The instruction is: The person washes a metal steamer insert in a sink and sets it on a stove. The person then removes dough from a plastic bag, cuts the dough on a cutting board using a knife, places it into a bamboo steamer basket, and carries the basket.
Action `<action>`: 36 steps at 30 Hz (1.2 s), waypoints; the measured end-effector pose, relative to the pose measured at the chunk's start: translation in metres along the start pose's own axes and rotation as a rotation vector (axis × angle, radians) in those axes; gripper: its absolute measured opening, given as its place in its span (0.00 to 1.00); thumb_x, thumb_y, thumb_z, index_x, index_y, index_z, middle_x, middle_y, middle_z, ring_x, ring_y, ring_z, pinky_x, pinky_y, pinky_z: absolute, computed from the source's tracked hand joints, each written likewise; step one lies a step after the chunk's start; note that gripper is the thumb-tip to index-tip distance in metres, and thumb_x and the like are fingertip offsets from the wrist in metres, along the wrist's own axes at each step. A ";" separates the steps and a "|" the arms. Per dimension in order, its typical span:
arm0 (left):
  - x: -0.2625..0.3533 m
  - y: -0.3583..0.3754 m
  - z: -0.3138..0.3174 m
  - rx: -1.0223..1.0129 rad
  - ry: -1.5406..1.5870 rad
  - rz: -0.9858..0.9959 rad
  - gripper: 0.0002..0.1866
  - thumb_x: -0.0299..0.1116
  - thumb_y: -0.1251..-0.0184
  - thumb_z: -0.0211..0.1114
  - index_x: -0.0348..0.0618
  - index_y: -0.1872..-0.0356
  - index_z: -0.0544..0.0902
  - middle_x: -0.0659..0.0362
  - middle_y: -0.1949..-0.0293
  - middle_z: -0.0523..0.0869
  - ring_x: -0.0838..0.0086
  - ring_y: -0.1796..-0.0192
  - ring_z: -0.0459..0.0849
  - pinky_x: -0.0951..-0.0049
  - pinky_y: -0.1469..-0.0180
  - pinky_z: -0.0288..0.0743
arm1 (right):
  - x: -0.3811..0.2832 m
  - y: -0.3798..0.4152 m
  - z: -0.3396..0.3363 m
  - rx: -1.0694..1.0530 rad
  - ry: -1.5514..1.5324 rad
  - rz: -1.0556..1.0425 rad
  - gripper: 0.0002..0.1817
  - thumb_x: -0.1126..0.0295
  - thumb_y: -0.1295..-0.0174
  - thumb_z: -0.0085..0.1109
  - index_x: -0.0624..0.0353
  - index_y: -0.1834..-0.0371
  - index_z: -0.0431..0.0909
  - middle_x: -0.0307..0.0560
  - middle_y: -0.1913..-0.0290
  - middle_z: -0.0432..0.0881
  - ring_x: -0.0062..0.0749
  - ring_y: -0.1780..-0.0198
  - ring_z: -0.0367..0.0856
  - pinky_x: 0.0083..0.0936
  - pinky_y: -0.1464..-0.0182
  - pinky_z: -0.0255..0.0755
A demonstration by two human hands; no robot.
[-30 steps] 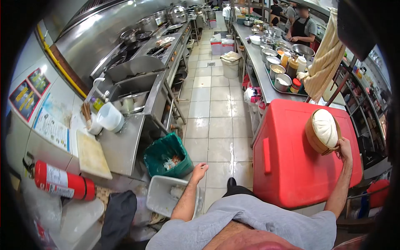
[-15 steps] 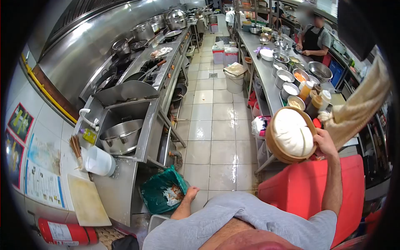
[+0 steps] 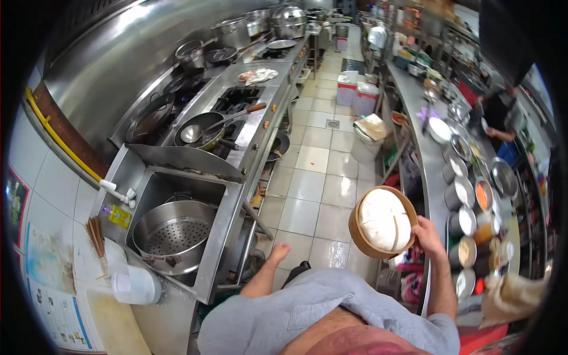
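My right hand (image 3: 427, 238) grips the rim of a round bamboo steamer (image 3: 357, 229), tilted so that its inside faces me. Plump white buns (image 3: 381, 214) are pressed together in it, with creases between them; I cannot make out exactly how many. The steamer is over the aisle, just left of the right-hand steel counter. My left hand (image 3: 281, 253) hangs above the floor tiles by the sink's front leg, loosely open and holding nothing.
A steel sink (image 3: 232, 204) on the left holds a perforated steamer pot (image 3: 177, 234). Beyond it, a wok (image 3: 198, 127) with a ladle sits on the stove. Steel containers (image 3: 460, 192) line the right counter (image 3: 435, 171), where a person (image 3: 502, 115) stands behind. A bucket (image 3: 365, 148) stands in the aisle.
My view has turned left and moved ahead along the aisle. The steamer has come away from the counter's end to over the aisle. My left hand has left the green bin's side.
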State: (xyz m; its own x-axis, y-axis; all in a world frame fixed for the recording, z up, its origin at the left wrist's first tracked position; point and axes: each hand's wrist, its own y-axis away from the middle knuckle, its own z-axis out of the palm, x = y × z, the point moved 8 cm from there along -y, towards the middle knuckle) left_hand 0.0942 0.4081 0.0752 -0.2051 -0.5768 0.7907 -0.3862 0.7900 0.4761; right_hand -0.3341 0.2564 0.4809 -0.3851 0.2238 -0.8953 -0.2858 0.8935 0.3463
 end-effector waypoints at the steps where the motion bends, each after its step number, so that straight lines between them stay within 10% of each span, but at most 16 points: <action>1: 0.034 -0.033 -0.004 0.004 -0.016 0.076 0.21 0.43 0.48 0.66 0.37 0.59 0.81 0.49 0.62 0.84 0.64 0.58 0.82 0.67 0.56 0.74 | -0.003 -0.021 0.005 0.008 -0.018 0.002 0.06 0.75 0.48 0.46 0.64 0.68 0.71 0.43 0.86 0.72 0.21 0.94 0.64 0.19 0.95 0.55; 10: 0.220 -0.211 -0.044 0.090 -0.009 0.261 0.24 0.45 0.47 0.66 0.40 0.53 0.79 0.45 0.53 0.81 0.58 0.48 0.78 0.64 0.45 0.70 | -0.024 -0.220 0.009 0.133 -0.062 0.085 0.09 0.76 0.50 0.44 0.66 0.66 0.71 0.43 0.86 0.72 0.22 0.94 0.63 0.17 0.95 0.55; 15: 0.117 -0.293 -0.052 0.167 -0.380 -0.062 0.21 0.47 0.48 0.57 0.41 0.63 0.83 0.48 0.61 0.84 0.54 0.54 0.81 0.60 0.52 0.74 | -0.049 -0.356 -0.013 0.076 -0.033 0.060 0.09 0.76 0.50 0.43 0.67 0.66 0.70 0.43 0.86 0.72 0.22 0.94 0.64 0.19 0.94 0.55; 16: 0.102 -0.300 -0.043 -0.174 -0.783 -0.164 0.21 0.47 0.47 0.53 0.42 0.60 0.83 0.48 0.58 0.83 0.55 0.52 0.80 0.60 0.51 0.73 | -0.060 -0.385 -0.018 0.052 -0.015 0.042 0.09 0.76 0.50 0.44 0.67 0.66 0.70 0.43 0.86 0.71 0.22 0.93 0.64 0.19 0.93 0.55; 19: 0.046 -0.320 -0.049 -0.165 -0.899 -0.290 0.24 0.46 0.46 0.49 0.43 0.55 0.82 0.47 0.50 0.79 0.57 0.46 0.77 0.61 0.43 0.68 | -0.103 -0.465 -0.032 0.038 0.034 0.029 0.08 0.76 0.49 0.43 0.67 0.66 0.70 0.43 0.86 0.72 0.22 0.94 0.64 0.19 0.94 0.55; 24: 0.109 -0.372 -0.054 0.067 -0.456 -0.590 0.24 0.45 0.51 0.56 0.42 0.56 0.82 0.48 0.50 0.80 0.56 0.44 0.76 0.60 0.43 0.68 | -0.161 -0.611 -0.029 -0.052 0.090 -0.054 0.06 0.75 0.47 0.43 0.65 0.68 0.69 0.42 0.86 0.71 0.22 0.94 0.64 0.18 0.95 0.53; 36: 0.365 -0.738 -0.088 0.127 -0.289 -0.187 0.22 0.47 0.53 0.63 0.46 0.59 0.83 0.47 0.56 0.82 0.58 0.48 0.78 0.61 0.44 0.70 | -0.243 -0.887 -0.015 0.010 -0.069 -0.072 0.08 0.74 0.46 0.43 0.64 0.65 0.70 0.43 0.88 0.70 0.21 0.96 0.62 0.17 0.96 0.54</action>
